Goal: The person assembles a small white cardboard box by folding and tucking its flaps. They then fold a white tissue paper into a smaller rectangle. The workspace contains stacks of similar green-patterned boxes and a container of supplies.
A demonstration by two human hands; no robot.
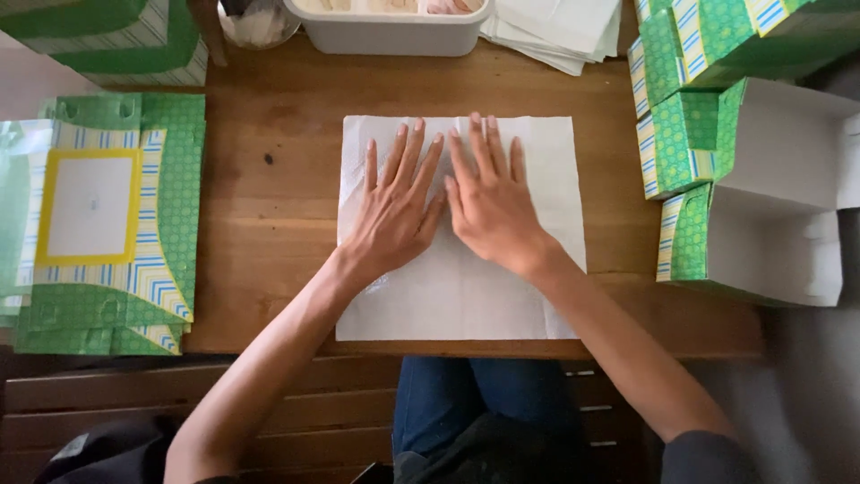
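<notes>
Table: a wooden table point(269, 269) with warm brown planks fills the middle, its grain running left to right.
Seating: a slatted wooden bench point(313, 403) sits tucked under the near edge.
Floor: a pale grey floor point(806, 394) shows at lower right.
Light: soft and even, with faint shadows on the wood.

white tub point(385, 34) cropped, jar point(258, 25) blurred

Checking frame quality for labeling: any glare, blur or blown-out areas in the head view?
Head view: sharp on both hands, left hand and right hand, flat on the white paper sheet; soft even light, faint shadows; open white box at right nearly washed out; slight wide-angle bowing at the edges; no motion blur.
</notes>
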